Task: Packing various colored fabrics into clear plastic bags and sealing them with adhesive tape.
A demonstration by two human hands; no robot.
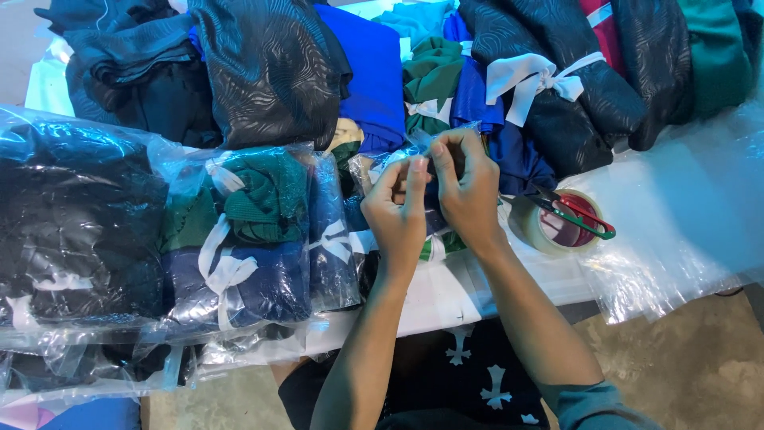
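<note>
Both hands meet over the middle of the table point(469, 291), close to its near edge. The left hand point(398, 213) and the right hand point(468, 187) have their fingertips pinched together on the top of a clear plastic bag point(380, 171) stuffed with folded blue and green cloth, the thumbs and forefingers closed on the gathered film; the bag stands on the white surface directly under the hands. Just to the right of the right wrist, near the front edge, lies a roll of clear tape point(549, 224) with a pair of scissors point(579, 213), red and green in the handles, laid across it. To the left sit bagged bundles point(255, 231) of green and navy cloth tied with white strips, and further left, at the left edge, a larger bag of dark cloth point(76, 223). Along the far edge, loose dark, blue and green garments point(270, 68) are heaped, some tied with a white ribbon bow point(529, 80). A sheet of clear plastic point(684, 231) drapes over the right end.
</note>
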